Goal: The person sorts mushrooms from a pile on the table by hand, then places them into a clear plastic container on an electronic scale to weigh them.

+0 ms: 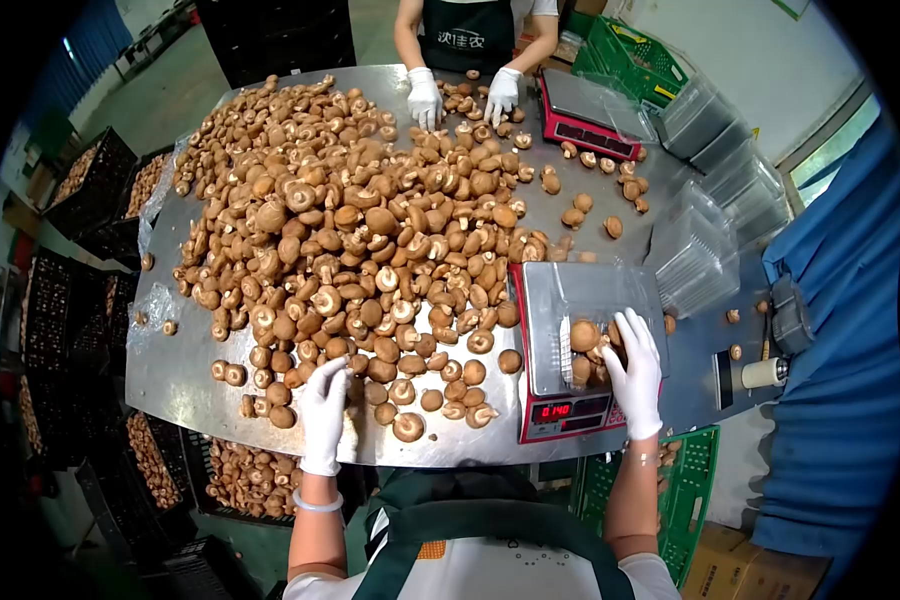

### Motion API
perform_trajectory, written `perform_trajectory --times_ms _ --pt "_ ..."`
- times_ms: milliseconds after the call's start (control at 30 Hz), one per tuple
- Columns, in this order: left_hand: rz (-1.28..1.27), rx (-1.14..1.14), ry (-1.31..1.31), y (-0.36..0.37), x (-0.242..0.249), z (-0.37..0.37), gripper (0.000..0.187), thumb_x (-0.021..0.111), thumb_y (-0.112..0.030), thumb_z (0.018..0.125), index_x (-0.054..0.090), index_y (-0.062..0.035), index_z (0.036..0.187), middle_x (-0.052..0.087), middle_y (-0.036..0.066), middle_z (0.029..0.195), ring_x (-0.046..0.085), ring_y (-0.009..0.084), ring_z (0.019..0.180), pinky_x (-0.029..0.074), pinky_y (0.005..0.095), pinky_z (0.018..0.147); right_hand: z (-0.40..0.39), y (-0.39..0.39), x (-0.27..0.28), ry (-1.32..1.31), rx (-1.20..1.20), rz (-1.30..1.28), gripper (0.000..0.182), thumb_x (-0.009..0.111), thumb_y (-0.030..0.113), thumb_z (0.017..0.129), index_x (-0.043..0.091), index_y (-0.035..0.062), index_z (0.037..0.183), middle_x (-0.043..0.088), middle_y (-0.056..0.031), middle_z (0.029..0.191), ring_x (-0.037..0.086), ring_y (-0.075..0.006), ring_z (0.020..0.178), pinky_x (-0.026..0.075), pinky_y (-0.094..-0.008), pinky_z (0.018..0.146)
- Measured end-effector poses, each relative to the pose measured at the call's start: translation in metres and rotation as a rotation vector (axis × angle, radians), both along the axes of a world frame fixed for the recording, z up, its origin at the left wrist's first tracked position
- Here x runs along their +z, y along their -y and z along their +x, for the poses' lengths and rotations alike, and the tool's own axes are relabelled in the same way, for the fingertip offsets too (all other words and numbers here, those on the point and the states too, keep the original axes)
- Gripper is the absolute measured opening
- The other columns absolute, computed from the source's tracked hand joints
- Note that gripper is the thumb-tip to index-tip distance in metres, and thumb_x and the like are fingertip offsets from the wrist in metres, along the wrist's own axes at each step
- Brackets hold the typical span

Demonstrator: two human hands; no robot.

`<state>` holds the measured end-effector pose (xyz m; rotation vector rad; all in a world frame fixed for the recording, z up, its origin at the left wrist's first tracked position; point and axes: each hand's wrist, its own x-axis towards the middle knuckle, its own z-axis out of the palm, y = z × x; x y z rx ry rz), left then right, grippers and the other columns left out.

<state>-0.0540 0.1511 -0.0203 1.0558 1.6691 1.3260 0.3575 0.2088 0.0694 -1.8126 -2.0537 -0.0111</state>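
A large heap of brown mushrooms (pixel 320 220) covers much of the metal table (pixel 180 370). My left hand (pixel 324 410), in a white glove, is at the heap's near edge; its fingers are partly hidden, and what they hold cannot be made out. On the right, a red scale (pixel 567 424) reads 0.140 and bears a clear plastic tray with a few mushrooms (pixel 584 336) in it. My right hand (pixel 634 372), also gloved, is over the tray's right side with its fingers spread, touching or close to the mushrooms there.
Across the table a co-worker's gloved hands (pixel 464 98) reach into mushrooms beside a second red scale (pixel 592 136). Stacked clear trays (pixel 698 250) stand at the right, near a phone (pixel 722 380) and a white roll (pixel 765 373). Black crates (pixel 92 180) line the left; a green crate (pixel 692 500) is below.
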Motion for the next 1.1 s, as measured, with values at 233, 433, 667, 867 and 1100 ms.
perform_trajectory --times_ms 233,433,667,867,1100 --pt "0.148 -0.356 -0.866 -0.023 -0.025 0.053 0.033 0.071 -0.017 0.079 0.065 -0.0058 0.109 0.065 0.010 0.103 0.059 0.0288 0.095 0.047 0.0394 0.082 -0.003 0.042 0.006 -0.383 -0.156 0.136 0.036 0.053 0.004 0.093 0.058 0.0006 0.128 0.059 -0.0150 0.130 0.055 -0.0281 0.121 0.040 -0.0370 0.105" --pt "0.149 -0.528 -1.099 -0.043 -0.046 0.074 0.043 0.069 -0.021 0.079 0.060 -0.0093 0.119 0.060 0.008 0.099 0.055 0.0274 0.093 0.045 0.0396 0.077 0.000 0.057 -0.003 -0.353 -0.157 0.130 0.034 0.060 0.002 0.088 0.062 0.0014 0.122 0.062 -0.0148 0.124 0.058 -0.0296 0.116 0.043 -0.0371 0.102" --pt "0.096 -0.417 -0.382 -0.039 0.011 0.031 0.023 0.068 -0.011 0.084 0.068 -0.0007 0.105 0.069 0.012 0.096 0.065 0.0254 0.090 0.051 0.0340 0.080 0.014 0.071 0.002 -0.368 -0.228 0.163 0.033 0.060 0.003 0.088 0.062 0.0025 0.122 0.063 -0.0146 0.122 0.059 -0.0293 0.115 0.043 -0.0369 0.102" --pt "-0.242 -0.453 -0.026 0.062 0.081 -0.111 0.028 0.060 -0.013 0.089 0.066 0.0071 0.108 0.070 0.014 0.103 0.066 0.0197 0.094 0.052 0.0311 0.086 0.043 0.071 0.005 -0.455 -0.308 0.157 0.029 0.058 0.004 0.091 0.063 -0.0001 0.119 0.064 -0.0146 0.119 0.061 -0.0269 0.111 0.046 -0.0344 0.097" --pt "-0.224 -0.133 -0.156 0.057 0.054 -0.025 0.022 0.064 -0.009 0.088 0.067 0.0024 0.107 0.071 0.010 0.103 0.066 0.0186 0.093 0.051 0.0288 0.083 0.069 0.042 0.016 -0.477 -0.228 0.153 0.029 0.055 0.005 0.092 0.063 -0.0012 0.119 0.064 -0.0154 0.119 0.061 -0.0283 0.112 0.044 -0.0355 0.099"
